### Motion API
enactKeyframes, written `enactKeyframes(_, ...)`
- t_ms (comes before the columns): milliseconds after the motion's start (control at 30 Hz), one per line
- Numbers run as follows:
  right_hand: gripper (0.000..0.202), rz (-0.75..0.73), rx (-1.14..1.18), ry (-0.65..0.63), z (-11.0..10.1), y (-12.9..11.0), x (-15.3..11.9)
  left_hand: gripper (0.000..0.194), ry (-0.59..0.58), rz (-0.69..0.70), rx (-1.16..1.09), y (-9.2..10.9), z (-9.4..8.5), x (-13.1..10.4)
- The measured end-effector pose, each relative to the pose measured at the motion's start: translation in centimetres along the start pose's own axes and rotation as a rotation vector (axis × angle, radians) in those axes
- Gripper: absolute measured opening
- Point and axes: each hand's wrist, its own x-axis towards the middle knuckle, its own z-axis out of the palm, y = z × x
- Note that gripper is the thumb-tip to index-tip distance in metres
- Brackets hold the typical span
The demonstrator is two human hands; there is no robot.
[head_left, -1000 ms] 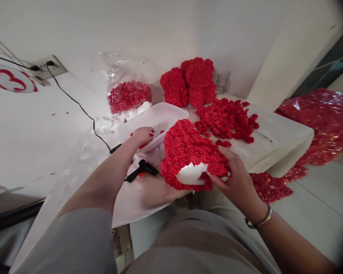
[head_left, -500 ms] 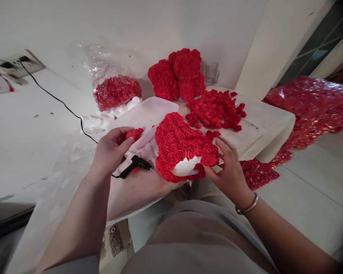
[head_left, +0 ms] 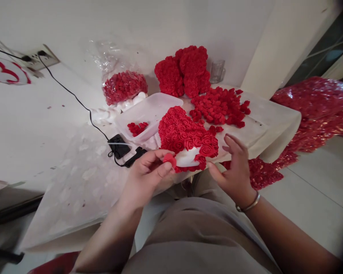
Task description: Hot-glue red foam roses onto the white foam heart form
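Observation:
My left hand pinches a red foam rose between thumb and fingers, at the left edge of a bare white patch. That patch belongs to a foam shape otherwise thickly covered with red roses, lying at the table's near edge. My right hand is open just right of the shape, thumb and fingers apart, with nothing in it. A black glue gun lies behind my left hand, which hides part of it.
A white tray holds several loose roses. Behind are a bag of roses, a rose-covered figure, a glass mug and a rose pile. A cord runs from the wall socket to a black box.
My left hand has moved right and nearer, from beside the tray to the white patch, with a rose in its pinch. My right hand has come off the rose-covered shape and opened.

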Motion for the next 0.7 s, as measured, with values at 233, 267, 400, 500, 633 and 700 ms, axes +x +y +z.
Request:
enactKeyframes(233,0.07,-0.115,0.318,-0.131,-2.3,-6.2,1.9,0.035,-0.245,-0.149,-0.357,0.2,2.6,-0.5)
enactKeyframes(267,0.066,-0.11,0.349,-0.172,-2.2,-6.7,2.3,0.036,-0.249,-0.164,-0.387,0.1,2.9,-0.5)
enactKeyframes(400,0.036,-0.045,0.45,-0.224,-1.9,-7.3,3.1,0.042,-0.21,-0.222,-0.422,-0.2,3.9,-0.4)
enactKeyframes(500,0.028,0.031,0.463,-0.207,-1.9,-7.0,2.9,0.046,-0.199,-0.212,-0.342,-0.2,4.0,-0.7)
enactKeyframes(633,0.03,0.096,0.411,-0.242,-2.0,-6.4,2.0,0.04,-0.141,-0.077,0.026,0.0,1.4,-2.0)
enactKeyframes(700,0.03,0.136,0.401,-0.276,-1.9,-5.9,1.4,0.033,0.024,0.02,0.384,-0.2,-1.4,-2.4)
